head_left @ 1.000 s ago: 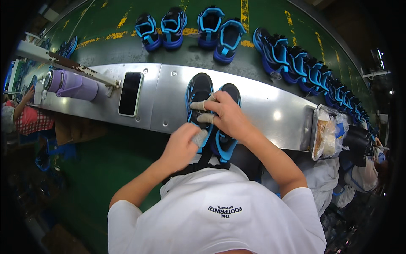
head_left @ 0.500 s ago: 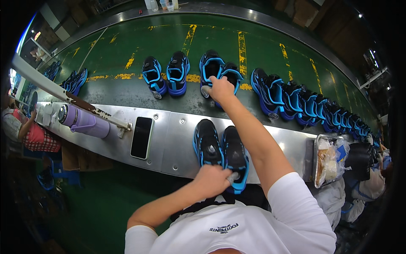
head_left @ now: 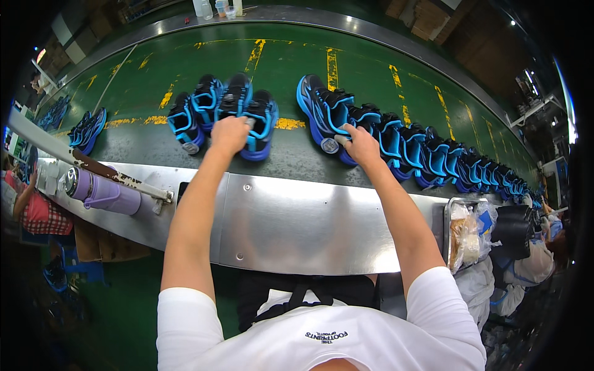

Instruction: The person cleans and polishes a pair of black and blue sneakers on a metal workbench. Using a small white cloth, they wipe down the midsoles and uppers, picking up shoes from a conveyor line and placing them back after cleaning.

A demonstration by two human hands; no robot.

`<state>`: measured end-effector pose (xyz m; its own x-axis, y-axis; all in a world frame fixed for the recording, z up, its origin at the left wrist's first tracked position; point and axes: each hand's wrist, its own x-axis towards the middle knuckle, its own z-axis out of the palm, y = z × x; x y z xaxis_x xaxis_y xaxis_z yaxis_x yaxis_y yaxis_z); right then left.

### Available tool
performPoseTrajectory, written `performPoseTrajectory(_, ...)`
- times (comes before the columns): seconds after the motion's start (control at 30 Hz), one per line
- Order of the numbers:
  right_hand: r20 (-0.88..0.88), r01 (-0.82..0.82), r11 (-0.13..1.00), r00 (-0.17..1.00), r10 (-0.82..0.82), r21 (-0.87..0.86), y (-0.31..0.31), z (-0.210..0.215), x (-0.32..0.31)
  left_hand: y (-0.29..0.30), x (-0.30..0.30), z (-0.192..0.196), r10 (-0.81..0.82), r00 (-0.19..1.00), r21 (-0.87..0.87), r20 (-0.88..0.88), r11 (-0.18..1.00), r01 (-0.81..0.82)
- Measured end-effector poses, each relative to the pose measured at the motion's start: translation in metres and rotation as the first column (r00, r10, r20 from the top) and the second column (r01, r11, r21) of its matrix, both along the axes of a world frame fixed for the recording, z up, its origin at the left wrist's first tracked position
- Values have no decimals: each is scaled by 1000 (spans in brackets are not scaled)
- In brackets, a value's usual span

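Observation:
Several black sports shoes with bright blue trim and soles stand in a cluster (head_left: 201, 105) on the green belt (head_left: 284, 62). My left hand (head_left: 230, 135) closes on the heel of one shoe (head_left: 234, 99) there; my fingers partly hide it. Further right, my right hand (head_left: 362, 145) pinches a heel edge at the near end of a long row of matching shoes (head_left: 427, 145). The end shoe (head_left: 322, 111), with a round pale sticker on its heel, is beside that hand. Both arms reach forward over the metal ledge.
The metal ledge (head_left: 297, 216) runs between me and the belt. On it are a purple flask (head_left: 111, 188) and a dark phone (head_left: 183, 189), mostly behind my left forearm. A rusty white bar (head_left: 99, 145) slants over the left; a tray of bagged items (head_left: 455, 247) sits right.
The pair of shoes that was on the ledge has gone from it. My left hand has gone from that pair to the cluster at the left; my right hand has moved right to the row.

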<state>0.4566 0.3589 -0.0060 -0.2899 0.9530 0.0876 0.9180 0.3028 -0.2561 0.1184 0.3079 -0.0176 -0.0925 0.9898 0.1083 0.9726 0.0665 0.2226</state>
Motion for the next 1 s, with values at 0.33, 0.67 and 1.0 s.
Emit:
performPoseTrajectory(0.33, -14, -392, 912, 919, 394, -124, -211, 38, 14, -181, 109, 33, -163, 645, 88, 747, 985, 148)
performPoseTrajectory(0.67, -397, -332, 932, 843, 362, 145, -284, 105, 65, -210, 169, 32, -223, 878, 196, 422, 969, 152)
performPoseTrajectory(1.0, -518, -238, 965, 842, 148, -110, -263, 36, 75, -209, 192, 21, -318, 869, 336, 379, 922, 191)
